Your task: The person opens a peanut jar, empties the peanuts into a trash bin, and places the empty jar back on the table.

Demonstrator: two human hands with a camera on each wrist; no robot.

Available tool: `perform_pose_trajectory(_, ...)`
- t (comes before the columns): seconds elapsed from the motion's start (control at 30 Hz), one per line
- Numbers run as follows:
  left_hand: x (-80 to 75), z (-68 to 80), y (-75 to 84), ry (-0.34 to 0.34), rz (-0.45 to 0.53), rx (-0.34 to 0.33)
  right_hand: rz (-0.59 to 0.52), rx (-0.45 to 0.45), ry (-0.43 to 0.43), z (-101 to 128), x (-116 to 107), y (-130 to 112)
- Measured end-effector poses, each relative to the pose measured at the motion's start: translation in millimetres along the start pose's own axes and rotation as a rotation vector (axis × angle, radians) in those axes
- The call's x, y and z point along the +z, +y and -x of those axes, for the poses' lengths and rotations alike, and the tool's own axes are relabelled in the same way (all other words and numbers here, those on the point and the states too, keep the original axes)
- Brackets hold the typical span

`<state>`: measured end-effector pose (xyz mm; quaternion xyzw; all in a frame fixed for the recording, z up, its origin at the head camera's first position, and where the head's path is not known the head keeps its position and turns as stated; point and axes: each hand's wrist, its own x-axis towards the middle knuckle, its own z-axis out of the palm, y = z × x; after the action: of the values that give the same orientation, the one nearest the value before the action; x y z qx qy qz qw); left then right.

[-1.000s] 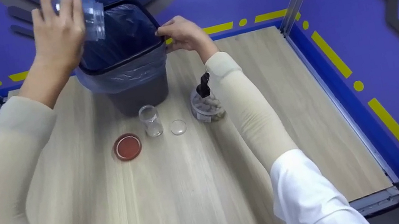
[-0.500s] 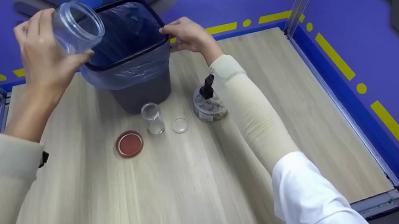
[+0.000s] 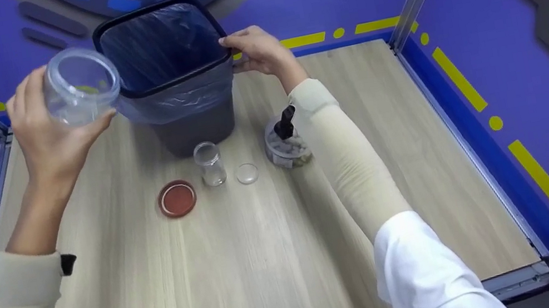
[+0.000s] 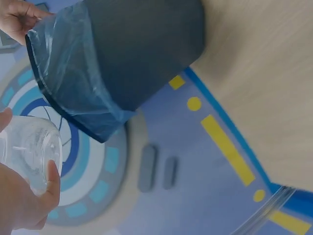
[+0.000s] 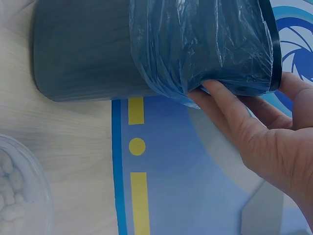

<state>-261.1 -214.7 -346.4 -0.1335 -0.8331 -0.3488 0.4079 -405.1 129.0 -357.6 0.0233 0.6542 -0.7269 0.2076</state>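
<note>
My left hand (image 3: 46,126) grips a clear, wide-mouthed jar (image 3: 81,86) in the air, left of the bin, its mouth tilted toward me and to the right. No contents show inside it. At the back of the table a dark trash bin (image 3: 199,127) stands upright, lined with a thin bluish bag (image 5: 205,44) folded over its rim. With the thumb at the rim and the fingers against the bag outside, my right hand (image 3: 259,49) holds the bin's right side. In the left wrist view the jar (image 4: 34,147) is partly cut off by the frame edge.
On the table (image 3: 250,271) before the bin are a small clear jar (image 3: 210,165), a clear round lid (image 3: 247,173) and a red lid (image 3: 177,199). A tub of pale pebble-like pieces (image 3: 287,146) stands by my right forearm. Blue panels (image 3: 461,59) surround the table.
My left hand has carried the jar from over the bin to the left and down toward me, turning its mouth from the bin to face the camera. The right hand keeps its hold.
</note>
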Motion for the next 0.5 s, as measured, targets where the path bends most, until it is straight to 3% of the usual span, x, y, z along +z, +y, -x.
perform_pose_trajectory(0.23, -6.4, 43.1, -13.7, 0.079, 0.056, -0.164, 0.005, 0.007, -0.008, 1, 3, 0)
perform_pose_trajectory(0.5, -1.9, 91.3, -34.6, 0.07, 0.09, -0.325, -0.003, -0.016, 0.028, 4, 4, 4)
